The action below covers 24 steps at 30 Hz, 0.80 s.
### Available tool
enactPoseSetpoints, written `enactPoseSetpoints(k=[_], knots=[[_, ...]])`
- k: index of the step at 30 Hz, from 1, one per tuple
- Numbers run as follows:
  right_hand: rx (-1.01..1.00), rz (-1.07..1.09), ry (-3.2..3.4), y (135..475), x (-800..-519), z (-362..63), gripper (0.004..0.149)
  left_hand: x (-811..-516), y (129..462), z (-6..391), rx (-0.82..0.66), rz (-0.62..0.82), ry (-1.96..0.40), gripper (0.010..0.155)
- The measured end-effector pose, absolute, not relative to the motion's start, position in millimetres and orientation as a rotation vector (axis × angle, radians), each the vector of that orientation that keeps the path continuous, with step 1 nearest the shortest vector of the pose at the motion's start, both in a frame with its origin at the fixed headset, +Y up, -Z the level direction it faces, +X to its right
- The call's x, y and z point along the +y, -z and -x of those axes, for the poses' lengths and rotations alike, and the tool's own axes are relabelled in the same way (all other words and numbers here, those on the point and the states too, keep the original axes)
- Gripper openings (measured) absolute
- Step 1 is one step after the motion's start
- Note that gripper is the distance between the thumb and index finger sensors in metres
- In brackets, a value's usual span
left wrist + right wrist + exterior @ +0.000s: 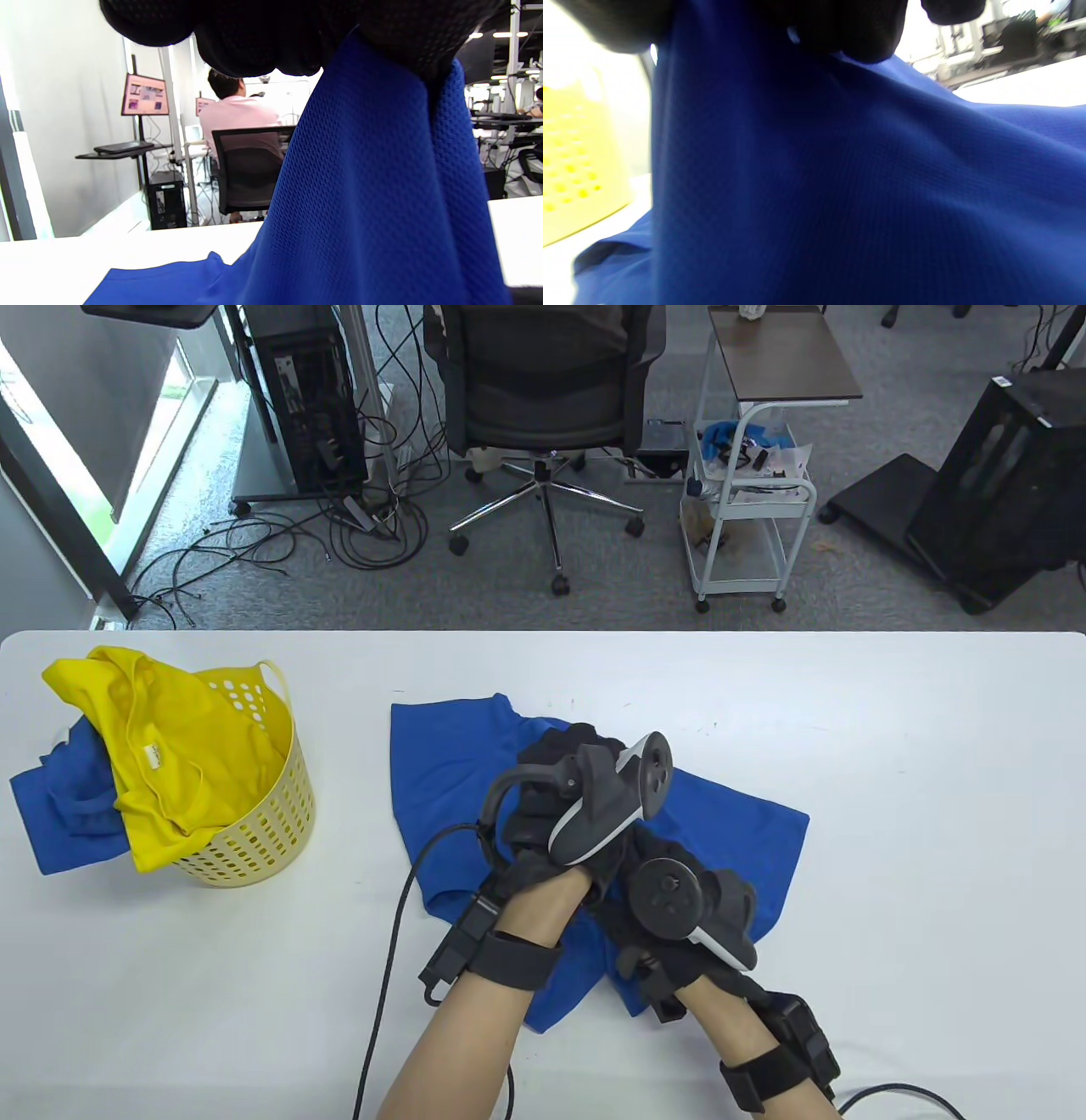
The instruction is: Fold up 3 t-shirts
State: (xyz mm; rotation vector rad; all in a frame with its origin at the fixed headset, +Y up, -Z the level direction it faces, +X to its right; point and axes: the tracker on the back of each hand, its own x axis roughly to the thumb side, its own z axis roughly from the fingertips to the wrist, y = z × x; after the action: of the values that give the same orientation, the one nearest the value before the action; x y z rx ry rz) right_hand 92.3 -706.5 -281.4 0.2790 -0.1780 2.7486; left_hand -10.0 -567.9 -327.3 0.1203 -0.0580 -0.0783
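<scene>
A blue t-shirt (441,763) lies crumpled on the white table (891,780) in the middle. Both gloved hands are over it, close together. My left hand (551,763) grips a fold of the blue cloth and lifts it; the cloth (382,190) hangs from its fingers in the left wrist view. My right hand (653,891) also grips the blue cloth (840,178), which fills the right wrist view. A yellow t-shirt (161,738) hangs over a yellow basket (263,823) at the left, with another blue t-shirt (64,814) beside it.
The yellow perforated basket also shows in the right wrist view (577,169). Glove cables (394,925) run across the table's front. Beyond the far edge stand an office chair (543,398) and a white cart (747,509).
</scene>
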Motion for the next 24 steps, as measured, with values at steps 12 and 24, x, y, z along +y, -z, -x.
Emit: enactPoseSetpoints(k=[12, 24], knots=[[-0.132, -0.166, -2.931, 293.6, -721.7, -95.9, 0.041, -547.7, 318.1, 89.0, 0.101, -0.176, 0.035, 0.041], [-0.196, -0.279, -3.083, 293.7, -731.7, -80.6, 0.040, -559.5, 312.1, 147.1, 0.208, -0.145, 0.086, 0.040]])
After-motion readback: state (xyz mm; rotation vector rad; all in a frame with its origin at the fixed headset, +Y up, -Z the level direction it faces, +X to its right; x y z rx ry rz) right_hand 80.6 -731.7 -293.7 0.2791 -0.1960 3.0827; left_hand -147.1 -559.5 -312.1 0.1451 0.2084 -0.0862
